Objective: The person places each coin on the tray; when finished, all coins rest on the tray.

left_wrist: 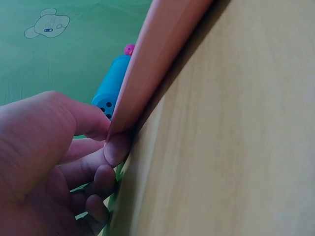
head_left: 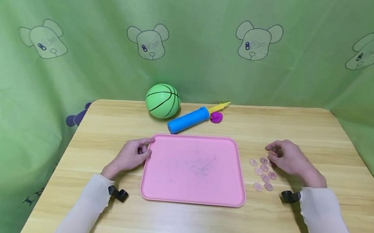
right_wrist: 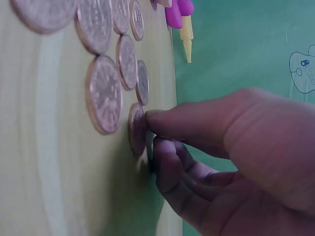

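My left hand [head_left: 133, 153] pinches the rim of a pink tray [head_left: 179, 185] at its upper left corner. In the left wrist view, thumb and fingers meet at the rim of the tray [left_wrist: 147, 69]. To the right of the tray, several copper-coloured coins [head_left: 265, 178] lie flat on the table in a loose cluster. My right hand [head_left: 288, 157] is at the far side of this cluster. Its curled thumb and fingers pinch at a coin [right_wrist: 137, 129] on the table, partly hidden by the fingertips.
Behind the tray lie a blue hand pump [head_left: 188, 120] with a yellow nozzle [head_left: 219, 107] and a small purple piece [head_left: 216, 117]. A green ball [head_left: 163, 101] stands at the table's back edge. A green curtain [head_left: 198, 75] hangs behind the wooden table [head_left: 174, 226].
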A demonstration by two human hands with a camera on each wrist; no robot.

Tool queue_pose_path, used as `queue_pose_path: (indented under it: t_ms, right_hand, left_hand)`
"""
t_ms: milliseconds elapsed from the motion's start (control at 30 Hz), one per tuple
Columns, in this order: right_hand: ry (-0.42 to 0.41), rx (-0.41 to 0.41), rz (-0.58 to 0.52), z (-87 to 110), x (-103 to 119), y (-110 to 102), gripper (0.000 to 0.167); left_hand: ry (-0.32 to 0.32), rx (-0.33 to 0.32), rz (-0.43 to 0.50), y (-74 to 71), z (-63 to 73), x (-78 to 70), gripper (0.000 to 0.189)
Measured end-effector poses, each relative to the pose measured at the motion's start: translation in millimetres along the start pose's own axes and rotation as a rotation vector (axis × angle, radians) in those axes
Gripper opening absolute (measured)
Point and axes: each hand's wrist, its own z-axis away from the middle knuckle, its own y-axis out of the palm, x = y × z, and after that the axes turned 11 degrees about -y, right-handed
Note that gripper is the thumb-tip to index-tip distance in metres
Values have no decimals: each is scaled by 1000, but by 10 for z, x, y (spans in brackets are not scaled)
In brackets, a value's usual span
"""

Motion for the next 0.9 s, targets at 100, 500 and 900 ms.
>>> queue_pose_path:
  t_ms: [100,500,900]
  right_hand:
    - [21,-32,-17,19,14,9,23]
    - [111,-155,-318,12,211,87,42]
    - [141,-89,-670,-465,825,287,47]
  left_hand:
    - [-1,-3,-2,9,2,-7,46]
    - [-36,-13,-2,23,14,-75,46]
    - [-37,-8,9,25,6,-83,47]
